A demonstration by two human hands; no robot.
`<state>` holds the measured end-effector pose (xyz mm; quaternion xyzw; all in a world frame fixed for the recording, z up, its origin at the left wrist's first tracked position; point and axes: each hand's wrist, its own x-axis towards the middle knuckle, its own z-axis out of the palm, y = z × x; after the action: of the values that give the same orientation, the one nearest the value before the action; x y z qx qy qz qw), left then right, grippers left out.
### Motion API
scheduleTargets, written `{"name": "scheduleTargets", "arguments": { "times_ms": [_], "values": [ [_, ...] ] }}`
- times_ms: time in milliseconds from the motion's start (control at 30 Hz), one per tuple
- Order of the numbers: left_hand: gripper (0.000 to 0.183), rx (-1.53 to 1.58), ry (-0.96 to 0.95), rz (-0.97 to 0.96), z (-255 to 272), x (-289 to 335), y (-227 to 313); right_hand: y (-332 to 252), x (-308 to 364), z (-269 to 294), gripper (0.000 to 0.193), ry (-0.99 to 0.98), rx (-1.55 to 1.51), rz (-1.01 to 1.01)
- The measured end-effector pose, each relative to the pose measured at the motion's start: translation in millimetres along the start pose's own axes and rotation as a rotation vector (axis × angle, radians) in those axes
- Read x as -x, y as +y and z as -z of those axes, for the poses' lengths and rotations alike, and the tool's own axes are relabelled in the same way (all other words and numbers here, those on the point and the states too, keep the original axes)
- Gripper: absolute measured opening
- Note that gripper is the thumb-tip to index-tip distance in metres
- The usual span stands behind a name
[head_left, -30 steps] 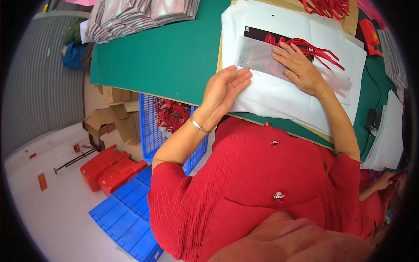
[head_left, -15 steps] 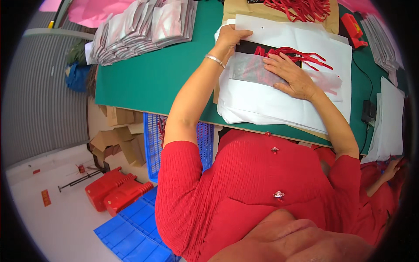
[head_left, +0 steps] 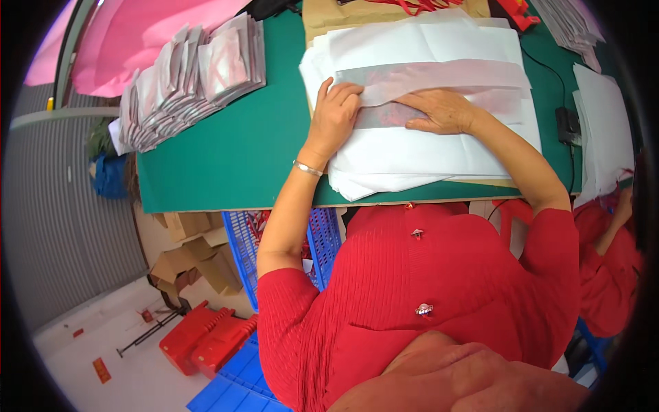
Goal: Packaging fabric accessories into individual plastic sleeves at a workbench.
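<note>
Your folded translucent sheet (head_left: 473,72) lies crosswise on the stack of white paper (head_left: 425,158), its upper layer reaching down as a loose flap, with faint red showing through. Your left hand (head_left: 335,118) is at the sheet's left end: one finger points up beside the edge, while the others bend inward over the corner; you may be pinching the flap there, but I cannot tell. Your right hand (head_left: 443,111) rests low across the middle, its fingers held together and the thumb apart, below them, on the lower layer. Those fingertips run out of sight at the flap's lower edge. The paper sits on the green table (head_left: 206,182), well to the right of the wrapped packets (head_left: 223,65).
</note>
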<state>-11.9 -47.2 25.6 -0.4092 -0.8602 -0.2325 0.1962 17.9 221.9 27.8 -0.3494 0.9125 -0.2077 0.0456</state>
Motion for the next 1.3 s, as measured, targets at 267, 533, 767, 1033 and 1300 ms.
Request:
{"name": "scheduleTargets", "arguments": {
  "times_ms": [267,533,767,1033,1300],
  "values": [
    [0.009,-0.061,0.008,-0.078,-0.5,6.2,6.8,18.5,55.6,32.9,0.039,-0.073,0.212,-0.385],
    [0.011,-0.181,0.014,-0.128,3.5,-1.4,8.7,76.8,180.7,23.0,0.03,0.462,0.956,-0.503],
    [0.009,-0.207,-0.053,-0.146,5.3,-1.4,5.0,13.2,82.3,44.7,0.041,0.801,0.015,-0.57],
    [0.008,-0.11,-0.263,-0.018,16.3,-2.9,17.8,22.6,66.3,-10.3,0.064,0.275,0.307,-0.457],
    [0.041,-0.226,-0.211,0.088,14.5,13.6,45.2,177.6,146.6,95.4,0.022,0.833,-0.284,-0.98]
  ]
}}
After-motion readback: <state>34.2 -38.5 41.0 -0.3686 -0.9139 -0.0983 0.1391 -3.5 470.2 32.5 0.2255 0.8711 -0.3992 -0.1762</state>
